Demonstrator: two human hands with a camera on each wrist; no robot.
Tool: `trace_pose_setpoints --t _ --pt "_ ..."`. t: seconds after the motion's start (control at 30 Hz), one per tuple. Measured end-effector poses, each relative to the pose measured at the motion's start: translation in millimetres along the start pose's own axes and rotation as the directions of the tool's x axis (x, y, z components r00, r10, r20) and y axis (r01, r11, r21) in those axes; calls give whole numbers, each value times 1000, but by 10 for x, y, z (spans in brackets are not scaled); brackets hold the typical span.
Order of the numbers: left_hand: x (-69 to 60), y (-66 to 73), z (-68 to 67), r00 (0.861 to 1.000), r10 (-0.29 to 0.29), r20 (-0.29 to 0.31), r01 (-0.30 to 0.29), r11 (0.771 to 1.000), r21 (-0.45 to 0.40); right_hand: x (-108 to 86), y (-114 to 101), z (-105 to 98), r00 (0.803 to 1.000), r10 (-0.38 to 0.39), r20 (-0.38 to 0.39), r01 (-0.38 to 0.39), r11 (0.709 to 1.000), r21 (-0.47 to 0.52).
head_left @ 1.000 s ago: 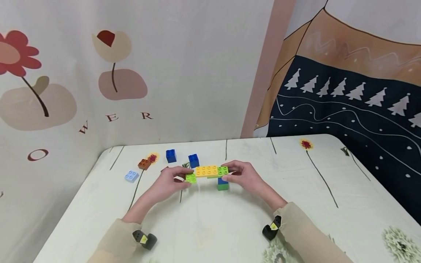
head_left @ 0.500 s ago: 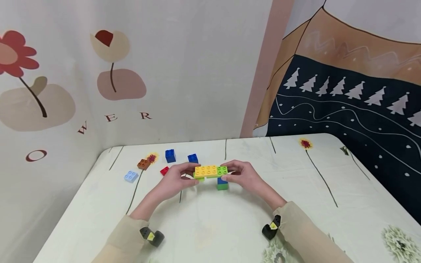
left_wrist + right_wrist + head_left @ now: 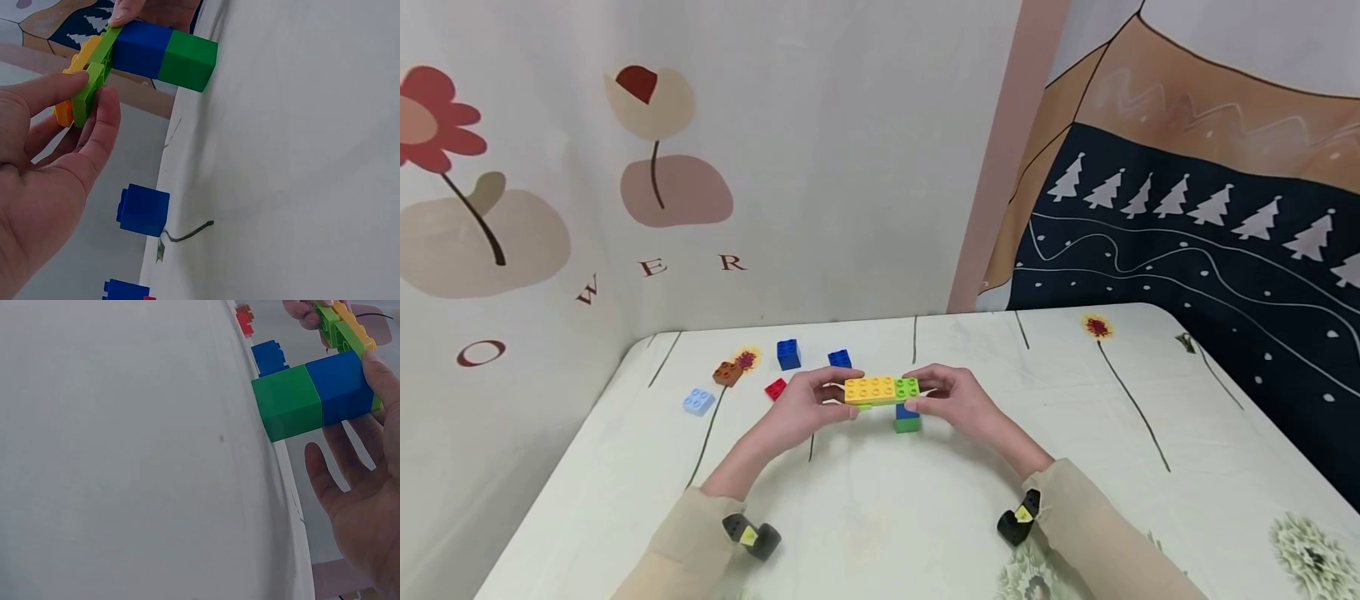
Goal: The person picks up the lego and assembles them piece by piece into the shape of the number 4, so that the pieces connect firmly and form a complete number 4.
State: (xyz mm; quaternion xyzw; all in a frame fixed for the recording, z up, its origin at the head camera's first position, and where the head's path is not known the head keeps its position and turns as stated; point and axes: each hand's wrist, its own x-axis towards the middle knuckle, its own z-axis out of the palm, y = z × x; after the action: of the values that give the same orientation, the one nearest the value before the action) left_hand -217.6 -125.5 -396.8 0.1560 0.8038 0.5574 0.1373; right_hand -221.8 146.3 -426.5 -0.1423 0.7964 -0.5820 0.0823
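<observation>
A yellow toy building brick (image 3: 870,390) lies across the top of a small stack. Beside its right end show the studs of a lime green brick (image 3: 907,388), which sits on a blue brick (image 3: 142,50) over a green brick (image 3: 287,403). My right hand (image 3: 961,405) pinches that lime green brick between thumb and fingers. My left hand (image 3: 801,410) pinches a small lime green brick (image 3: 87,97) under the yellow brick's left end. Whether the small brick is fully pressed on cannot be told.
Behind my left hand lie two dark blue bricks (image 3: 788,355), a red brick (image 3: 775,388), a brown brick (image 3: 727,373) and a light blue brick (image 3: 698,402). They rest on a table with a white flower-print cloth (image 3: 1075,400); printed curtains hang behind.
My left hand has moved right, bringing the small lime green brick from beside the yellow brick to underneath its left end. The right hand has stayed nearly still. The red brick has come into view.
</observation>
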Motion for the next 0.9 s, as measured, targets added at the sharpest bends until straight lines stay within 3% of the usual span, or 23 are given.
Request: trace_pose_setpoints --t 0.2,0.47,0.9 --pt "13 -22 34 999 -45 -27 43 997 -71 -2 -1 -1 1000 0 2 0 1000 1" --pt "25 -23 86 992 -94 -86 86 991 -98 0 3 -4 1000 7 -4 -7 1000 -3" --pt "32 -31 122 987 -105 -125 86 985 -153 0 -20 -8 999 32 -3 -32 999 -6"
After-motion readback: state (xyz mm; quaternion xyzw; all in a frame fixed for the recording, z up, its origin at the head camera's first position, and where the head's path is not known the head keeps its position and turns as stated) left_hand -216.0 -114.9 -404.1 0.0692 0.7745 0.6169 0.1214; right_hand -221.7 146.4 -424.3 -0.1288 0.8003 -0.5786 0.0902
